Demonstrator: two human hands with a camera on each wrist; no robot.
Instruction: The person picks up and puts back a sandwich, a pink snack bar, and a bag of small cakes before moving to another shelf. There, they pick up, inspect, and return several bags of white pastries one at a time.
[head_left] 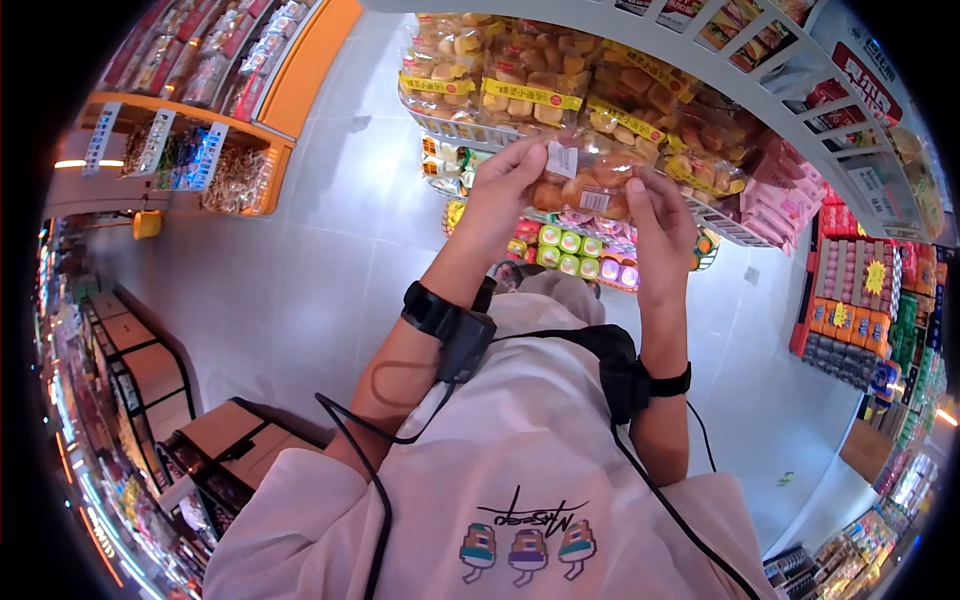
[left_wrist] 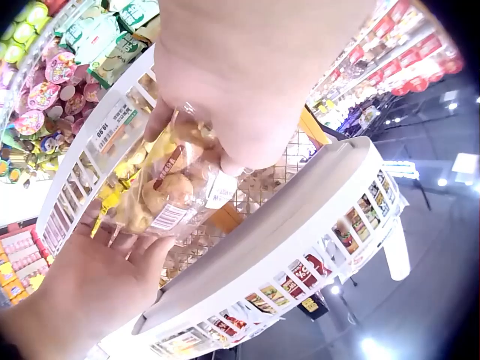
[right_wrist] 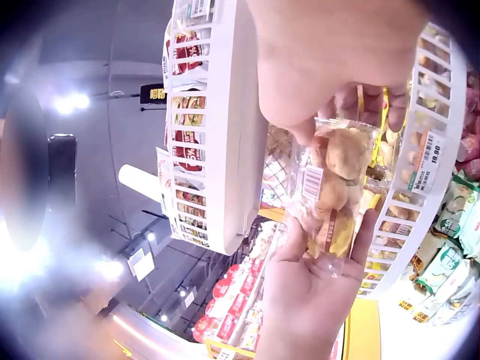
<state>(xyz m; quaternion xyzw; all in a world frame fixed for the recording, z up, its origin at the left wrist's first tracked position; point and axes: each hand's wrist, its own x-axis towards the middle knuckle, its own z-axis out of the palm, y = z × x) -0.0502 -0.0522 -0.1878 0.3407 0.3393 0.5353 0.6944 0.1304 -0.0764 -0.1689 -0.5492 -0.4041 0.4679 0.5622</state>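
Between both hands is a clear plastic bag of bread rolls (head_left: 585, 187), held up in front of a shelf of similar bags. It carries a printed barcode and a white sticker. My left hand (head_left: 508, 180) grips one end, thumb on the upper face beside the sticker. At the other end my right hand (head_left: 662, 222) holds the bag, its thumb pressing the plastic near the barcode. From the left wrist, the rolls (left_wrist: 171, 187) show through the crinkled film. In the right wrist view the left hand (right_wrist: 311, 300) supports the lower end of the bag.
Behind the bag, a white slatted shelf (right_wrist: 409, 172) holds bread bags with yellow bands (head_left: 530, 95). An upper white shelf (left_wrist: 262, 232) juts out close by. Pink packs (head_left: 783, 195) lie at its right, green-lidded cups (head_left: 568, 245) below. An orange-edged rack (head_left: 290, 90) stands left across the aisle.
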